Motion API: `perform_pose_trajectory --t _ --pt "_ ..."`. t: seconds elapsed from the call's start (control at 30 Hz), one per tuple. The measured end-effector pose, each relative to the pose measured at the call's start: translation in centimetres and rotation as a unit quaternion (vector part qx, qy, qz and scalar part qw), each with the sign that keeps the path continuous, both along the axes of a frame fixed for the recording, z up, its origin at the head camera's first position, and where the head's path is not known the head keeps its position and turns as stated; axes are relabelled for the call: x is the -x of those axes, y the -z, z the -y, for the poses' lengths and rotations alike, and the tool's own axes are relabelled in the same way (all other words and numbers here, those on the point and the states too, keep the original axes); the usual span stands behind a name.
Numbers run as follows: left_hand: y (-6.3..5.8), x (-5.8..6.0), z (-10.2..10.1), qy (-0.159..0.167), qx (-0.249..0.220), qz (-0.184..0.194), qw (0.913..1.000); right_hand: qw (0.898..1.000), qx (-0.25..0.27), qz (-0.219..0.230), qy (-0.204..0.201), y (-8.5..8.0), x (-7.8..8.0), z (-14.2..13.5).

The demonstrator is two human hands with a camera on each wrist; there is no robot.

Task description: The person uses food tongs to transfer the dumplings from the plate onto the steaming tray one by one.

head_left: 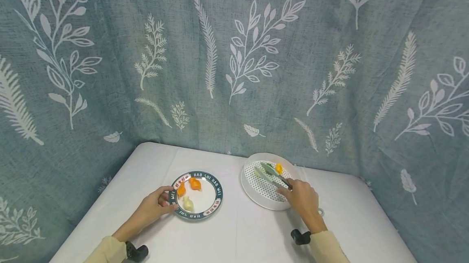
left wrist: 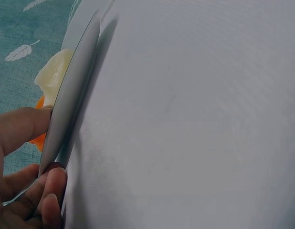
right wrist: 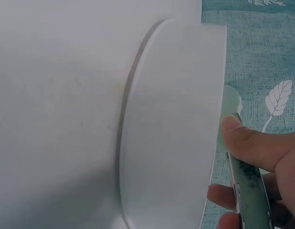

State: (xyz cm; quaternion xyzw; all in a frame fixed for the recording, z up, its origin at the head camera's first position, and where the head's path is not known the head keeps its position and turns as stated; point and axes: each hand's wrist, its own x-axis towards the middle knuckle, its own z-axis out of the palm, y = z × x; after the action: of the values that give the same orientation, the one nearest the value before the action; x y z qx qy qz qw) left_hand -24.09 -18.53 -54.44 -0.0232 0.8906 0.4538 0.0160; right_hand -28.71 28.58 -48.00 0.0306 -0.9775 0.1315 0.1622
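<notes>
My left hand (head_left: 155, 204) grips the left rim of a round plate (head_left: 209, 213), thumb over the edge and fingers curled beneath it. On the plate, white with a dark green lettered rim, lie two orange rounded pieces (head_left: 196, 184) and a pale yellow bulb-shaped one (head_left: 188, 204). In the left wrist view the plate (left wrist: 73, 90) appears edge-on. My right hand (head_left: 302, 200) holds pale green tongs (head_left: 270, 169), their tips inside a white perforated round tray (head_left: 253, 200). Near the tips are a yellow piece (head_left: 279, 168) and a little dark green.
A white cloth (head_left: 234, 234) covers the table. Behind and at both sides hangs a blue-green leaf-patterned curtain (head_left: 183, 71). Close to my right wrist shows a small pale ring (head_left: 321, 211). Dark straps with cameras sit on both wrists.
</notes>
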Motion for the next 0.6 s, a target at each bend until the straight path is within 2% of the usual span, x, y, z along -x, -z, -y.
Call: perform_pose_trajectory --t 0.27,0.6 --pt "0.1 0.0 0.1 0.003 -0.002 0.002 1.0 1.0 0.014 -0.022 -0.016 -0.6 -0.7 0.8" --pt "-0.2 -0.1 0.0 0.004 -0.007 0.007 0.9999 0.997 0.018 -0.044 -0.066 -0.6 -2.3 4.1"
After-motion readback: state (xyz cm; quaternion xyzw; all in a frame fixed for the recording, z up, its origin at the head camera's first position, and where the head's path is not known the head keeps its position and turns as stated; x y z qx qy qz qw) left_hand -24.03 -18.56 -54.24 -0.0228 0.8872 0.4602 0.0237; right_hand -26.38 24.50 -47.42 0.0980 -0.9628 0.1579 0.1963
